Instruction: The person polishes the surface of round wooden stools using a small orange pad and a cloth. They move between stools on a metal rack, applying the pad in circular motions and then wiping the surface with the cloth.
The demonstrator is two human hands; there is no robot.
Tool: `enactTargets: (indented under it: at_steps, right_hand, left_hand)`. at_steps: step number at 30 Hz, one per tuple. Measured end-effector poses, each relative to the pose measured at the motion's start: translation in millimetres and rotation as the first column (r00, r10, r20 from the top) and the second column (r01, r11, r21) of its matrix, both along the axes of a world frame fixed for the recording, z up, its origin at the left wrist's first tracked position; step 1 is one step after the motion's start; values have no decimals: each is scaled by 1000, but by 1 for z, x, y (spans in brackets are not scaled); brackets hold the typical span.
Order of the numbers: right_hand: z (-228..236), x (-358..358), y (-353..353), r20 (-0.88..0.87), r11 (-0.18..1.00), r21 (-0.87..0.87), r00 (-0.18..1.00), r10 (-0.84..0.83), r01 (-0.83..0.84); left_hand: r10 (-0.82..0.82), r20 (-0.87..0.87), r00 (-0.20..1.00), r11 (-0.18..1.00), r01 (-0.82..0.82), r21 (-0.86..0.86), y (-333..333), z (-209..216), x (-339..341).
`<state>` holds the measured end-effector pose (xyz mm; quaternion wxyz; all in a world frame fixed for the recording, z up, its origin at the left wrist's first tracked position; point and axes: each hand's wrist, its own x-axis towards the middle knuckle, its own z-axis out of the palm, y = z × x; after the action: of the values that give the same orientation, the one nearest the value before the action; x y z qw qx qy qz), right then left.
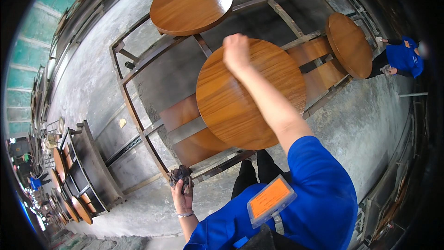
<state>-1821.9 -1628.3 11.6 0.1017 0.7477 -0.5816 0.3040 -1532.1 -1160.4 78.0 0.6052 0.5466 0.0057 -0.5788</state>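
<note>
Grey crumpled cloth (181, 174) is grasped in the left hand (183, 197), at seven o'clock outside the rim of the round tabletop (224, 104); the right hand (237, 52), fingers clenched, is over its twelve-o'clock edge. Beyond, the metal frame (132, 106) opens at nine, and a second tabletop (189, 5) sits at eleven.

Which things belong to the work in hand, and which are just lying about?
Likely part of it:
round wooden top beneath the right hand
dark crumpled cloth in the left hand
metal frame

Apparently just about:
pale scrap on the floor
second rack
</note>
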Motion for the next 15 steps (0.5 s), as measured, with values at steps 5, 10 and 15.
enactTargets:
  at_steps: [5, 10, 15]
  right_hand:
    - [-3, 67, 30, 204, 949, 81, 937, 282, -303]
    - [-4, -85, -1, 24, 980, 116, 986, -164, 160]
    - [-12, -79, 34, 69, 967, 95, 967, -244, 237]
  left_hand:
    - [-68, -68, 995, 995, 63, -77, -18, -7, 6]
    - [-17, -62, 998, 998, 13, -60, 4, -5, 20]
    - [-7, -59, 998, 1000, 5, -28, 0, -7, 21]
